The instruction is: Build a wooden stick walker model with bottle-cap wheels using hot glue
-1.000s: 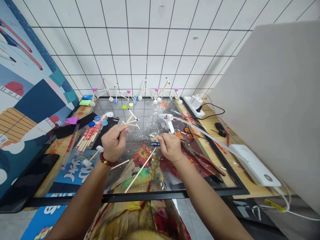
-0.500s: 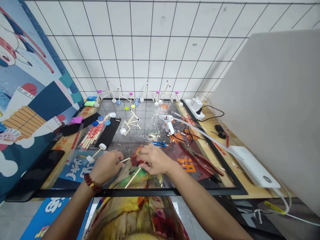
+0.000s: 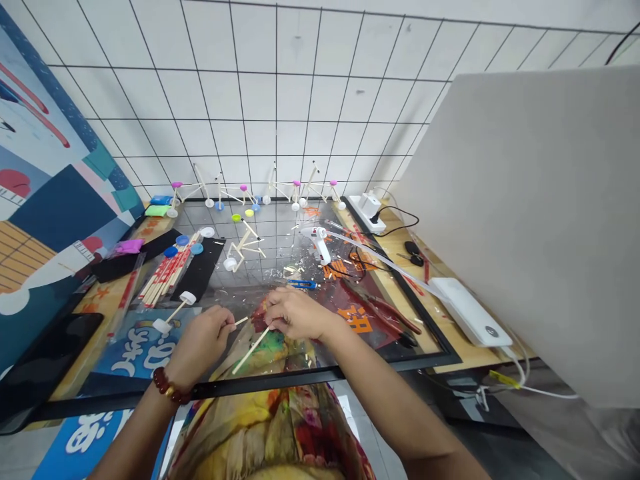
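Two pale sticks at the near part of the tabletop point(image 3: 277, 243), both low and centre, between and beside the hands. Left hand point(image 3: 204, 339): thumb and fingertips pinched together on the short stick point(image 3: 241, 321), of which a stub points away to the right. Right hand point(image 3: 296, 315): fingers curled over the upper end of the long stick point(image 3: 251, 350); cannot tell whether they pinch it or only touch it. Hands are apart, near each other. Handling, by judgement: both pieces probably very light and stiff, wood-like, with little slip in a dry grip; thin enough to snap if bent hard, so sideways force is best avoided. The long stick should balance best when pinched near its middle, whereas a hold at one end leaves the other free to swing. The short one gives little to grip: fingertips at one end seem right, keeping the opposite tip exposed. Appearance: straight, slender, cream-coloured, plain along the visible lengths; the long stick slants from the right fingers down towards the near edge. Covered ends not readable. Similar pale rods make up the small stick frame point(image 3: 246, 248) farther back, and pale chips lie scattered around the blue cutter point(image 3: 302, 284).
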